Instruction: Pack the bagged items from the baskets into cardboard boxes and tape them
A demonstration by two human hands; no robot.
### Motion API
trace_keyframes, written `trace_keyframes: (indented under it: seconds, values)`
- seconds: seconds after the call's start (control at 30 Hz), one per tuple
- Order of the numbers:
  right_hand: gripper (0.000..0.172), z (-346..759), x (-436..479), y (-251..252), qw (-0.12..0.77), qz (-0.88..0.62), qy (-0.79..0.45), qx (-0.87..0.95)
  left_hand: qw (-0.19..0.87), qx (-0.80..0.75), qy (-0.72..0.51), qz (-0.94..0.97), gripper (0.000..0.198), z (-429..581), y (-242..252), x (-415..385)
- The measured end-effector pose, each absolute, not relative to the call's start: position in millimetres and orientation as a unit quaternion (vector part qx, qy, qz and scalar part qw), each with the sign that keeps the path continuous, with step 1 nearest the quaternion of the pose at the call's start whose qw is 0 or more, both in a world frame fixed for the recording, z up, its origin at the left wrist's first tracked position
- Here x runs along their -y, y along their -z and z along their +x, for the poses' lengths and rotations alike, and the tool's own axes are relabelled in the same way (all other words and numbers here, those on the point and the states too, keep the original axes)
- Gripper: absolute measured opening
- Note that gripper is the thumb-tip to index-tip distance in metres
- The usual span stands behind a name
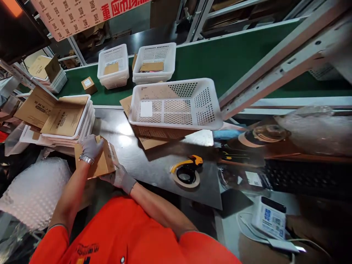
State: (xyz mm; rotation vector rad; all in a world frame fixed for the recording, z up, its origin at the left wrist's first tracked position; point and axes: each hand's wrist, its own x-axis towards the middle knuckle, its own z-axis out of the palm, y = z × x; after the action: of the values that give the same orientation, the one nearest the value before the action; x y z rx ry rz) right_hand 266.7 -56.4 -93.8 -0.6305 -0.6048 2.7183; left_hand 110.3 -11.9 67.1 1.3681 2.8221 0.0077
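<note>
A small brown cardboard box [106,161] with a shiny strip of tape along one side is held at the front left edge of the metal table [118,128]. My left hand [92,146], in a pale glove with a metal watch at the wrist, closes over the box's top edge. At its lower right corner, my right hand [121,178], also gloved, grips it with the fingertips partly hidden beneath. To the right on the table lies a yellow and black tape dispenser [194,161] with a tape roll.
A large white basket [176,126] rests over flat cardboard [150,142]. Stacked baskets [89,117] with cardboard stand left. More baskets [113,82] sit on the green conveyor [242,55]. Bubble wrap [35,190] lies at lower left, a keyboard [305,178] at right. A metal post [275,62] slants across.
</note>
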Motion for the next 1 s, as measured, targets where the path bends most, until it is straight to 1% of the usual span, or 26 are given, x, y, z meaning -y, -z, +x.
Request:
trace_keyframes:
  seconds: [0.07,0.13,0.2,0.27,0.33,0.4,0.43,0.5,0.53,0.6,0.63,0.7,0.77,0.8,0.9,1.0]
  values:
    - [0.044,263,58,87,0.095,-0.231,-0.958,0.142,-0.035,-0.901,-0.033,0.432,0.044,107,-69,33]
    - [0.043,266,60,82,0.116,-0.267,-0.95,0.116,-0.082,-0.894,-0.087,0.433,0.041,103,-71,60]
    - [0.048,272,57,75,0.15,-0.297,-0.934,0.132,-0.126,-0.876,-0.167,0.434,0.037,99,-68,89]
    - [0.056,280,46,66,0.191,-0.307,-0.912,0.191,-0.154,-0.846,-0.272,0.431,0.035,96,-55,118]
    - [0.063,288,25,58,0.231,-0.302,-0.88,0.284,-0.146,-0.812,-0.381,0.417,0.034,96,-30,144]
    - [0.067,296,3,55,0.257,-0.308,-0.833,0.38,-0.085,-0.803,-0.44,0.393,0.032,100,5,165]
    - [0.066,301,-8,56,0.255,-0.321,-0.809,0.422,-0.052,-0.81,-0.44,0.384,0.031,102,23,173]
    - [0.061,311,-26,63,0.22,-0.357,-0.77,0.481,0.021,-0.83,-0.395,0.393,0.035,106,55,180]
    - [0.057,317,-34,68,0.197,-0.374,-0.756,0.499,0.039,-0.836,-0.367,0.406,0.038,107,67,179]
    - [0.049,328,-52,74,0.173,-0.398,-0.729,0.529,0.041,-0.835,-0.312,0.451,0.046,105,80,165]
    - [0.046,332,-65,75,0.184,-0.408,-0.71,0.544,0.031,-0.829,-0.286,0.481,0.049,103,81,153]
    - [0.042,339,-100,69,0.249,-0.428,-0.652,0.574,0.025,-0.81,-0.224,0.541,0.053,96,79,121]
    - [0.041,341,-148,56,0.313,-0.459,-0.569,0.607,0.039,-0.801,-0.162,0.575,0.061,90,75,84]
    - [0.04,341,-173,47,0.321,-0.485,-0.514,0.631,0.05,-0.798,-0.137,0.585,0.065,89,74,68]
    - [0.039,339,-240,23,0.248,-0.568,-0.322,0.716,0.081,-0.779,-0.096,0.614,0.071,92,78,36]
    - [0.035,336,-271,12,0.188,-0.586,-0.211,0.76,0.092,-0.764,-0.096,0.631,0.07,99,87,29]
